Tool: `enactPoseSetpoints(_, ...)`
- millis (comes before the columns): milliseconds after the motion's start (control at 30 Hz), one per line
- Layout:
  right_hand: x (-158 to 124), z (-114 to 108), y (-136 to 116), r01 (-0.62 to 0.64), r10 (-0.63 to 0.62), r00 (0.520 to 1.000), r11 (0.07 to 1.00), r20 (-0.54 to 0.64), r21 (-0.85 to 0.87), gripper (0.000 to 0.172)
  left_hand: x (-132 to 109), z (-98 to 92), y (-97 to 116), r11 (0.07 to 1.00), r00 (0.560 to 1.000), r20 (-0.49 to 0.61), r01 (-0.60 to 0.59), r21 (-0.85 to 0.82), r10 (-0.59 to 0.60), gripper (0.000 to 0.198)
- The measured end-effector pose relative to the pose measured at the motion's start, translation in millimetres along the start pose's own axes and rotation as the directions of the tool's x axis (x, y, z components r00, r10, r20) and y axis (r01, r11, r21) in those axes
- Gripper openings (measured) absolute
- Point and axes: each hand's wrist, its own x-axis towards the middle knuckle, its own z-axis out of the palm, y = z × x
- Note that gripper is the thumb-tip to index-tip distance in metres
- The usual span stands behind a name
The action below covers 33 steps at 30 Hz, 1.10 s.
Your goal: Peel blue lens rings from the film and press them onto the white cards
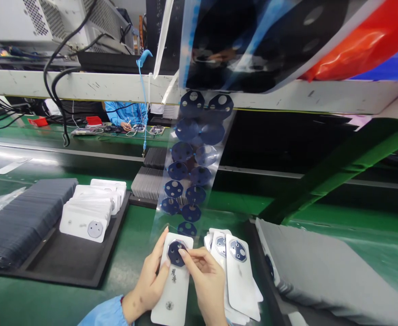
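Note:
A white panel (180, 294) with dark print lies lengthwise between my hands. My left hand (149, 280) grips its left edge, thumb on the face and fingers along the side. On the panel's upper part sits a dark blue octagonal sticker (176, 253) with round holes. My right hand (207, 283) pinches the sticker's right edge between thumb and forefinger. Just beyond the panel hangs a clear strip (199, 181) bearing two columns of similar dark stickers. To the right is a loose pile of white panels (242, 290), whose visible tops carry dark octagons.
At left, a black tray (73, 262) holds dark sheets (25, 222) and white panels (83, 217). Stacked grey sheets (334, 271) fill a tray at right. A shelf beam (270, 97) crosses above. Beyond it, a person in blue (127, 113) sits at the far bench.

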Motion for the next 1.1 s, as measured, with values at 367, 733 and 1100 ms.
enactPoseSetpoints(367, -1, 0, 6, 0.014, -0.014, 1.000, 1.000, -0.007, 0.008, 0.023, 0, 0.9, 1, 1.000, 1.000, -0.002, -0.007, 0.006, 0.007, 0.054)
enactPoseSetpoints(733, -4, 4, 0, 0.052, -0.054, 0.998, 0.998, -0.038, -0.045, 0.025, -1, 1.4, 1, 0.998, 0.999, -0.011, -0.042, 0.055, 0.042, 0.055)
enactPoseSetpoints(1100, -8, 1, 11, 0.203, -0.234, 0.968, 0.944, -0.094, -0.261, 0.032, 0, 16.6, 8, 0.998, 0.992, -0.118, 0.027, -0.051, -0.033, 0.051)
